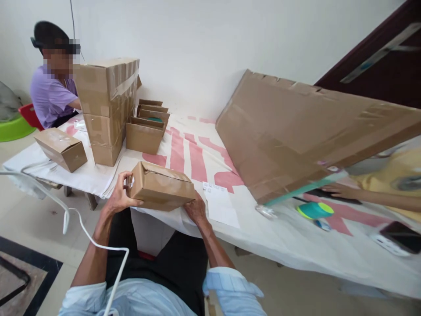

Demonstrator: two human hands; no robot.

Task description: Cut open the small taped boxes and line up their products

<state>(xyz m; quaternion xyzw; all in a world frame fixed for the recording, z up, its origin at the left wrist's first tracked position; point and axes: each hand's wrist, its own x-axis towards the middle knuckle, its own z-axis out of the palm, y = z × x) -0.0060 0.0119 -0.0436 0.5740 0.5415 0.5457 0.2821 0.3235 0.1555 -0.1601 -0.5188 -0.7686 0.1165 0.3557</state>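
Gripping a small closed cardboard box (pixel 162 186) from both ends, the person holds it at the near edge of the bench (pixel 98 175): the left hand (pixel 120 197) is curled around the box's left end with the thumb along the side and fingers over the top corner, and the right hand (pixel 196 210) is cupped under its lower right corner, fingers closed against the cardboard. The box's flaps are shut, so what it holds cannot be told. Just right of it, a white sheet of paper (pixel 221 205) lies flat on the bench cloth. Toward the far left corner stands a stack of taped cartons (pixel 107 109), all sealed, and beside it a row of small open boxes (pixel 146 127); something teal shows inside one of them. Another closed small box (pixel 61 149) sits near the left edge, in front of a seated person in a purple shirt (pixel 49 98). A large flat cardboard sheet (pixel 296 131) leans over the right half of the bench, with another person's hand (pixel 335 189) beneath its lower edge, near a teal-and-green round object (pixel 315 210).
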